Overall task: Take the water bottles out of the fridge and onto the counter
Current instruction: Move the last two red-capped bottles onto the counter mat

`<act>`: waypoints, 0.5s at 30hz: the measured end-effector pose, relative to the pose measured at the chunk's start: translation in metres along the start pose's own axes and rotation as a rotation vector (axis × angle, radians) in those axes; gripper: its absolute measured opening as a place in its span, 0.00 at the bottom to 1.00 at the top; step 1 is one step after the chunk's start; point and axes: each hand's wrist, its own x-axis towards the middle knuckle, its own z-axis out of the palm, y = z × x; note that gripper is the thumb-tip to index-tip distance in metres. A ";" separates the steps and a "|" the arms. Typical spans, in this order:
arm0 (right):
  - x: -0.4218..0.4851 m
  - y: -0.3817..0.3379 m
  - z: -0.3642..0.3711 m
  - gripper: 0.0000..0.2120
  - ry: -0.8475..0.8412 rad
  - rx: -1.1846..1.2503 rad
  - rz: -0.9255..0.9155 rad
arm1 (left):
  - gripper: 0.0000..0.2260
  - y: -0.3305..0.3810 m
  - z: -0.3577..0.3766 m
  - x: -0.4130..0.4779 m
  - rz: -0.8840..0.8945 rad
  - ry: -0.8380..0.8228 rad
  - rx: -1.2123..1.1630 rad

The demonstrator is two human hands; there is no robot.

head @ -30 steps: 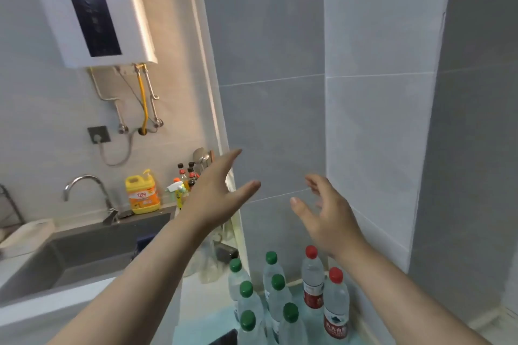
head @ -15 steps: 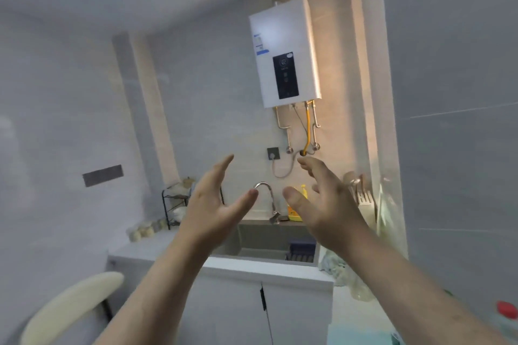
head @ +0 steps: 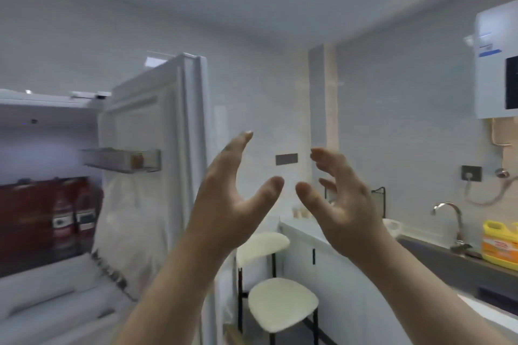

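Both my hands raised in front of me, palms facing each other, thumbs nearly meeting but not touching. Left hand (head: 227,199) spread, fingers straight and pointing up, holding nothing. Right hand (head: 340,202) also spread, fingers curled loosely inward, holding nothing.

Fridge (head: 56,204) stands to the left of my left hand, its door (head: 157,148) swung wide, just behind that hand. Small door shelf (head: 123,159) up high on it. Inside, well left of my left hand: bottles with red-and-white labels (head: 74,218) on a shelf; too blurred to tell if they are water bottles.

Tabletop (head: 322,235) runs behind and right of my right hand. Further right: faucet (head: 451,221), yellow detergent jug (head: 500,244). Cream stool (head: 280,302) below, between my forearms.
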 end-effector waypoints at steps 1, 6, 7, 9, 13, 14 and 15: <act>0.000 -0.012 0.018 0.33 -0.014 0.043 -0.010 | 0.34 -0.005 -0.025 -0.005 -0.009 0.015 0.036; 0.000 -0.078 0.123 0.27 -0.060 0.292 -0.072 | 0.35 -0.045 -0.172 -0.040 -0.109 0.174 0.216; -0.001 -0.089 0.144 0.27 -0.070 0.327 -0.083 | 0.35 -0.052 -0.200 -0.048 -0.143 0.208 0.249; -0.001 -0.108 0.180 0.28 -0.090 0.396 -0.100 | 0.33 -0.065 -0.248 -0.064 -0.215 0.257 0.290; -0.002 -0.144 0.258 0.29 -0.138 0.507 -0.144 | 0.31 -0.091 -0.323 -0.093 -0.280 0.365 0.367; -0.002 -0.149 0.274 0.30 -0.150 0.525 -0.138 | 0.31 -0.097 -0.335 -0.097 -0.300 0.379 0.374; -0.001 -0.154 0.294 0.30 -0.170 0.544 -0.127 | 0.30 -0.104 -0.346 -0.099 -0.314 0.383 0.392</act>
